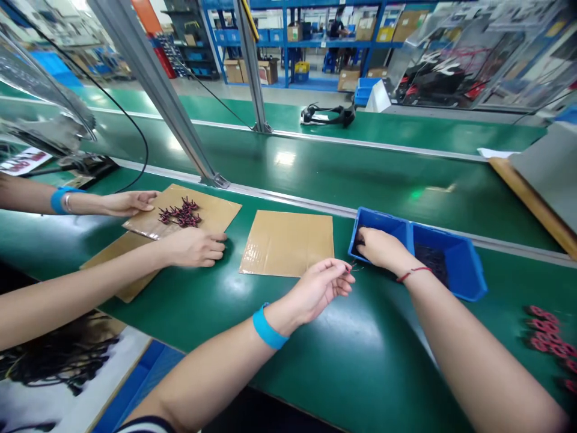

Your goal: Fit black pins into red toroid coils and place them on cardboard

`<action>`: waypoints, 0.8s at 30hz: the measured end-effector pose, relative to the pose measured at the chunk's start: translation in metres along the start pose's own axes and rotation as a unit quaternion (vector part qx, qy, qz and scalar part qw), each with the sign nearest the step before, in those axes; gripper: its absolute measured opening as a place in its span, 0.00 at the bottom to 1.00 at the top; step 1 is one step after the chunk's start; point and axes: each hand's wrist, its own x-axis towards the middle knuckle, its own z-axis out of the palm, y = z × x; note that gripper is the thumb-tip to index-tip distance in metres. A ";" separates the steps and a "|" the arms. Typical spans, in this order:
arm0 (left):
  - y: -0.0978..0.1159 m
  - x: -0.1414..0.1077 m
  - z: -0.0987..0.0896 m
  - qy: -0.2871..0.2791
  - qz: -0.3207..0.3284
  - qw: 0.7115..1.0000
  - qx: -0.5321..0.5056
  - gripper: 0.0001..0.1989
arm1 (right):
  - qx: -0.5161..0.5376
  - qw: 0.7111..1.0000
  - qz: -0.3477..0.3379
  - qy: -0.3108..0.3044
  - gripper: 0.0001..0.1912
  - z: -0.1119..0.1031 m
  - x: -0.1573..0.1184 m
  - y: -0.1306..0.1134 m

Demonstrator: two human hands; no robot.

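Note:
My left hand (322, 290), with a blue band at the wrist, is closed in a pinch on a small red part with thin wires (348, 271). The wires stick out to the right, near the front wall of the blue bin (383, 221). Inside that bin's left compartment are the fingertips of my right hand (381, 245), which has a red string bracelet. Those fingers are curled and partly hidden, and I cannot make out what they grip. Small dark parts (430, 263) lie in the right compartment. Just left of my left hand lies a bare cardboard sheet (288, 240).
At the left, a co-worker's hand (130, 203) holds a cardboard sheet (211, 216) bearing red-and-black parts (180, 213); their other hand (196, 246) is beside it. More red parts (547, 337) lie at the right. A metal rail (306, 207) runs behind the bins, with upright posts (157, 90).

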 end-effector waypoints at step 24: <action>0.005 -0.007 0.005 -0.024 -0.004 1.000 0.008 0.09 | 0.411 0.889 0.069 0.189 0.15 -0.017 -0.045 0.028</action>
